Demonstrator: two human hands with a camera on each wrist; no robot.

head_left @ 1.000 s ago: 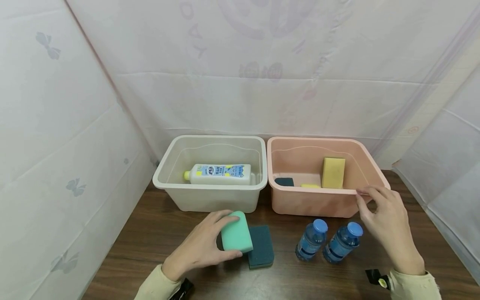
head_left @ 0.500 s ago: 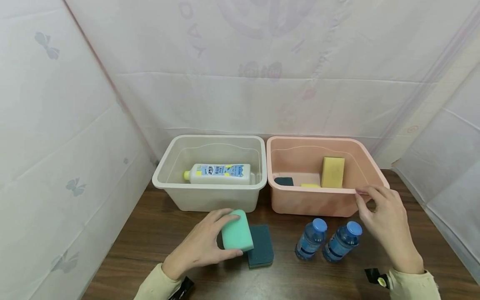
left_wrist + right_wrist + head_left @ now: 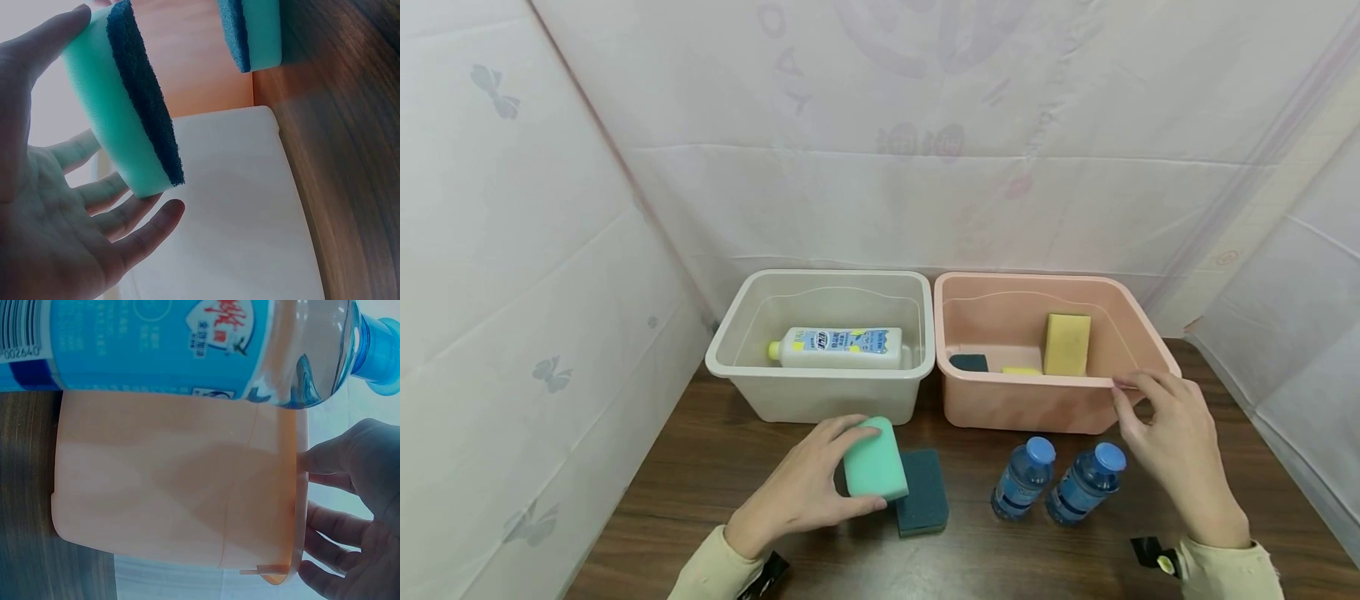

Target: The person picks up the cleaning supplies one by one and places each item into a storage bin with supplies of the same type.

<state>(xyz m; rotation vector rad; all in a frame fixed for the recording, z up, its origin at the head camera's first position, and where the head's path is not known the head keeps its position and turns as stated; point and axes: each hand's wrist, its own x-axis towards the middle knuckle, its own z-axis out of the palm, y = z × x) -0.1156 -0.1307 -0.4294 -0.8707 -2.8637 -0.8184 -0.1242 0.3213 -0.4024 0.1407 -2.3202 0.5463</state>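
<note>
In the head view my left hand (image 3: 812, 479) grips a green sponge (image 3: 876, 462) between thumb and fingers. The left wrist view shows its dark scouring layer (image 3: 147, 94) facing away from the palm. A second sponge (image 3: 922, 493) lies dark side up on the table, just right of the held one. My right hand (image 3: 1176, 442) pinches the front rim of the pink bin (image 3: 1022, 404) near its right corner. Inside that bin are a yellow sponge (image 3: 1067, 345) standing against the wall, another yellow piece (image 3: 1021, 371) and a dark sponge (image 3: 968, 363), partly hidden by the rim.
A whitish bin (image 3: 827, 398) stands left of the pink one, with a white yellow-capped bottle (image 3: 842, 348) lying in it. Two blue-capped bottles (image 3: 1022, 479) stand in front of the pink bin. A white sheet (image 3: 850, 208) hangs behind the wooden table (image 3: 658, 475).
My left hand and the green sponge have shifted very slightly up in the head view. The right hand stays at the pink bin's rim.
</note>
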